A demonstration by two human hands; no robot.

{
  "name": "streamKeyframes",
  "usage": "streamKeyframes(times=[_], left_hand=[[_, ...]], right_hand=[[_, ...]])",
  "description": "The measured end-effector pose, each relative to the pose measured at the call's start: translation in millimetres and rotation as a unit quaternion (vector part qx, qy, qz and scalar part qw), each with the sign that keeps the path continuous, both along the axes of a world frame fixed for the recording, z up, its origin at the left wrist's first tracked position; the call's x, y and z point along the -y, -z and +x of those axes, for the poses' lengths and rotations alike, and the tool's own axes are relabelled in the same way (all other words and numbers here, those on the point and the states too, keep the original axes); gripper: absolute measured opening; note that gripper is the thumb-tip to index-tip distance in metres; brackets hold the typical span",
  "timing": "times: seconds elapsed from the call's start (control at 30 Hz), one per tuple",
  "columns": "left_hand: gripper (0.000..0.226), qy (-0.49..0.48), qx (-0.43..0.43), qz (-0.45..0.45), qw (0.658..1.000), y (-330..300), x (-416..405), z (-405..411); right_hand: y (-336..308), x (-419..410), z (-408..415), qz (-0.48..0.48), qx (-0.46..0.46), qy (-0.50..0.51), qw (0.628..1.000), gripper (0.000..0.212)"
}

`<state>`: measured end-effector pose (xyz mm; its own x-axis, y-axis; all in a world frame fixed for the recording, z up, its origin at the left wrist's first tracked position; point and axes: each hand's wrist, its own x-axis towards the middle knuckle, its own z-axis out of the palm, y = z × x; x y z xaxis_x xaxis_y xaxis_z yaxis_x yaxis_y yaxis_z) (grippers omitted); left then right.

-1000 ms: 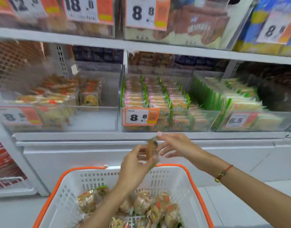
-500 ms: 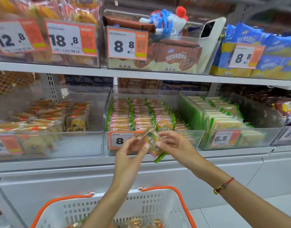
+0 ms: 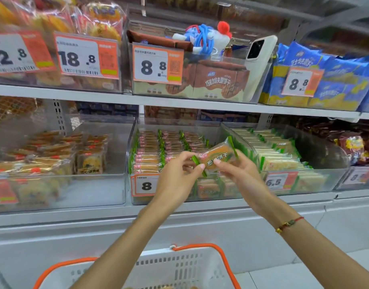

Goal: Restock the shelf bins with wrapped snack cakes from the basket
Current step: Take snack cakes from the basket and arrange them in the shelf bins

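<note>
Pinching pack both ends, left hand and right hand; looks light, crinkly, crushable, so best held by edges.

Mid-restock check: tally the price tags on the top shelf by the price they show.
12.8 tag: 1
18.8 tag: 1
8.8 tags: 2
Total: 4
</note>
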<state>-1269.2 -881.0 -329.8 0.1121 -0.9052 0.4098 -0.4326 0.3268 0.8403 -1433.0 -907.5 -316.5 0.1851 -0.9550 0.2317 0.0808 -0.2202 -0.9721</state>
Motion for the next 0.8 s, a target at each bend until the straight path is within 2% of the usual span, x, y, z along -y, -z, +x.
streamKeyframes(times=[0.07,0.17,0.27,0.43,0.53,0.63,0.8], left_hand=[[0.016,-0.014,0.058,-0.018,0.998,-10.3,5.2,-1.3],[0.018,-0.043,0.145,-0.033,0.988,-23.3,16.9,-2.9],[0.022,-0.061,0.259,-0.013,0.964,-26.6,33.0,-3.0],[0.024,-0.058,0.364,0.019,0.929,-23.2,55.9,0.2],[0.027,-0.063,0.424,0.006,0.904,-23.4,59.8,-0.5],[0.025,-0.076,0.45,-0.006,0.89,-28.0,62.1,-1.4],[0.017,-0.056,0.492,0.061,0.867,-35.3,64.9,-6.3]], right_hand=[[-10.7,7.2,-10.8,-0.048,-0.036,0.023,0.998,0.039],[-19.9,23.3,-19.1,-0.09,-0.104,0.044,0.99,0.025],[-18.6,44.8,-22.6,-0.118,-0.219,0.077,0.966,0.012],[1.1,71.0,-24.4,-0.127,-0.366,0.096,0.917,0.011],[5.9,75.6,-21.4,-0.149,-0.406,0.127,0.893,0.017],[3.8,76.4,-18.8,-0.155,-0.427,0.143,0.879,0.014],[12.7,74.9,-10.7,-0.145,-0.465,0.109,0.867,0.013]])
